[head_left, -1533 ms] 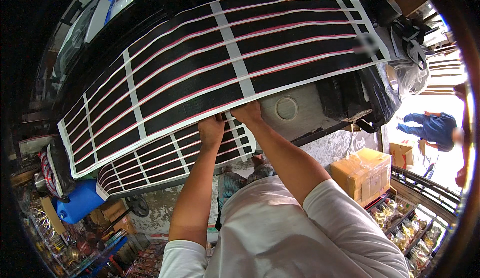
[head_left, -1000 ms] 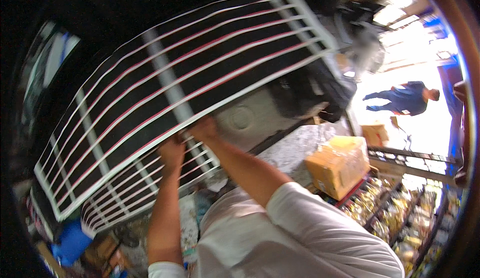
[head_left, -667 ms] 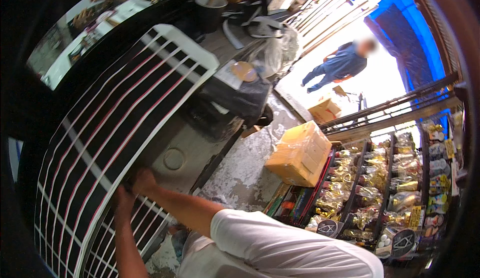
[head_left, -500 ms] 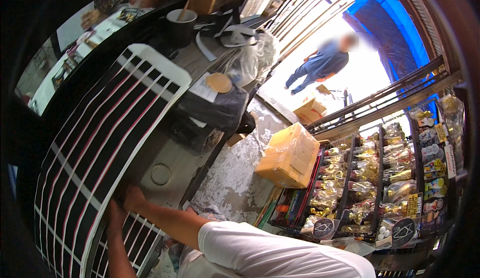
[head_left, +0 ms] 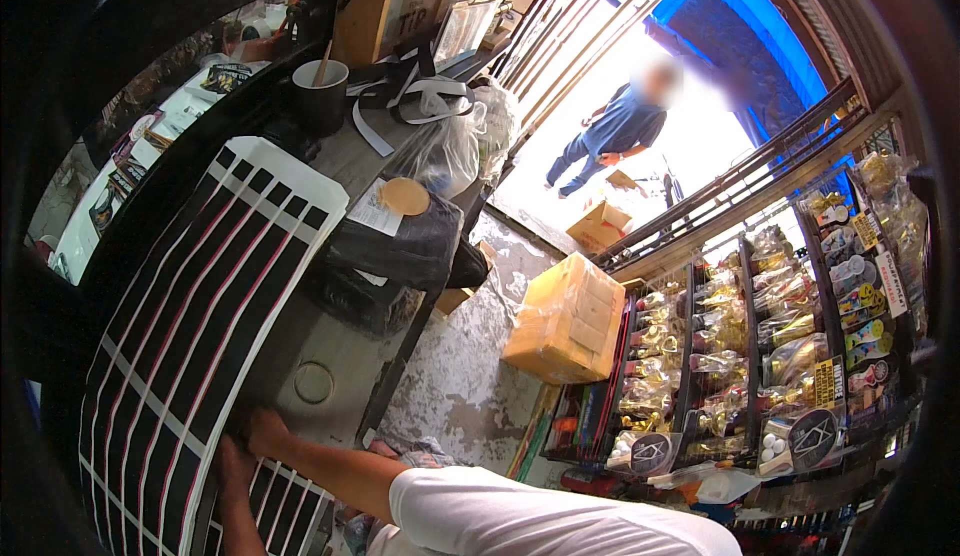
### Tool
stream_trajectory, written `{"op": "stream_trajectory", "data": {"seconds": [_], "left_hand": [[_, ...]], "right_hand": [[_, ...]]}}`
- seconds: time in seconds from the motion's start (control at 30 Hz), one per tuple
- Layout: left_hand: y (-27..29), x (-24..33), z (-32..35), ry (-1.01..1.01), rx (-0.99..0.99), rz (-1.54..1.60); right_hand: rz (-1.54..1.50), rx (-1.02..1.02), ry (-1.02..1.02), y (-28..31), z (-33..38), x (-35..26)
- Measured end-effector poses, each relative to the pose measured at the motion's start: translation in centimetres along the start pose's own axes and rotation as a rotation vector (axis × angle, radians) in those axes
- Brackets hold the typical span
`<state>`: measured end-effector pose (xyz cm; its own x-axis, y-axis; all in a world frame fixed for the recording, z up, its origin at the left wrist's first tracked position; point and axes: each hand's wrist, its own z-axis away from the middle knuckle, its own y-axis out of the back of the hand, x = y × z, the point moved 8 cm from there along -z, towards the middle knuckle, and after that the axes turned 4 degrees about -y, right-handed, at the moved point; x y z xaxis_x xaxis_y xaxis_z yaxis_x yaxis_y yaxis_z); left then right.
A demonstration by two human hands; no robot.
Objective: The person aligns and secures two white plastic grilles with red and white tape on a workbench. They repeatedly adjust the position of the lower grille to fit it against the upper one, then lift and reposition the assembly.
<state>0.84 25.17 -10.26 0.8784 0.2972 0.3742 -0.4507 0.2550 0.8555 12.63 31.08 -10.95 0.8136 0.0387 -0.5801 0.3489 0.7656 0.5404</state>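
Note:
A large black sheet [head_left: 190, 326] with white and red stripes and pale cross bands bows upward over the counter at my left. Its white right edge curves past both of my hands. My left hand [head_left: 236, 462] is at that edge, low in the picture, with its fingers hidden. Just beside it my right hand [head_left: 264, 432] reaches in from the right, also at the edge; its fingers are in shadow and cannot be made out. Beneath my forearms lies a second striped sheet [head_left: 285, 501]. A thin ring [head_left: 314, 382] rests on the grey counter beyond my right hand.
Black plastic-wrapped packages [head_left: 400, 241] lie farther along the counter, near a dark cup [head_left: 320, 96] and clear bags [head_left: 445, 156]. A taped cardboard box [head_left: 565, 316] stands right of the counter, beside racks of bagged goods [head_left: 720, 356]. A person in blue [head_left: 625, 121] stands outside.
The view has shifted slightly, so the sheet's far end appears lower and farther left. Both hands stay together at the sheet's right edge.

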Motion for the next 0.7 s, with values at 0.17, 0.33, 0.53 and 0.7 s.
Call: {"op": "stream_trajectory", "data": {"seconds": [0.17,0.33,0.53,0.7], "left_hand": [[-1.0,-0.5,-0.3,0.007,0.003,-0.01],[-1.9,-1.2,-0.6,0.014,0.007,-0.007],[-3.1,-3.8,-3.1,0.006,0.055,0.328],[-3.0,-4.2,-2.9,0.009,0.001,0.23]], "right_hand": [[0.089,0.31,0.191,0.6,0.1,-0.3],[0.009,0.349,0.116,2.3,1.7,-0.7],[0.1,0.293,0.125,2.2,1.2,-0.5],[0.127,0.151,0.093,3.3,2.8,-1.4]]}}
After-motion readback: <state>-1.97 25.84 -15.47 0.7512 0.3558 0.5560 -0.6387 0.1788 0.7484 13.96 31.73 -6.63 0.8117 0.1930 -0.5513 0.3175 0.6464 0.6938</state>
